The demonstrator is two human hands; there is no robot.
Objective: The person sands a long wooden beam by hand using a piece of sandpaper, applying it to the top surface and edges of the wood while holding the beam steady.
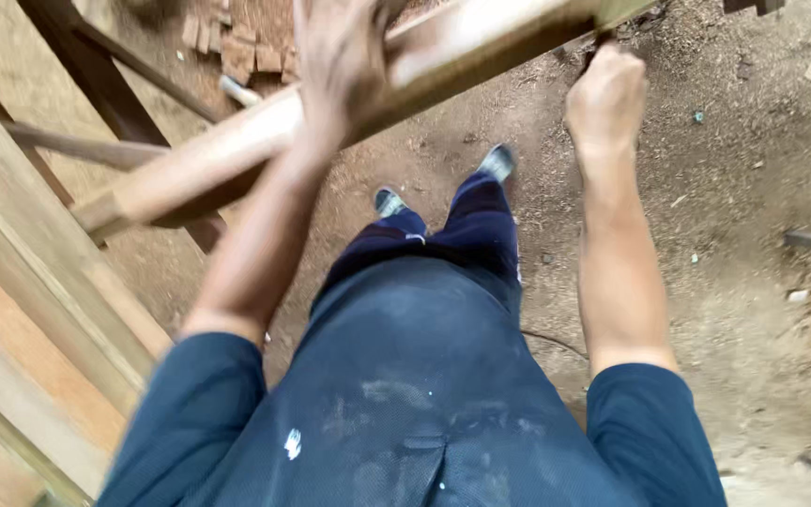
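Both hands are gripping a long wooden plank that is slanting across the top of the frame. Left hand is wrapping over its middle, blurred. Right hand is clenching its lower edge, upper right. Below, two shoes are standing on the dirt floor. More boards are leaning at the left.
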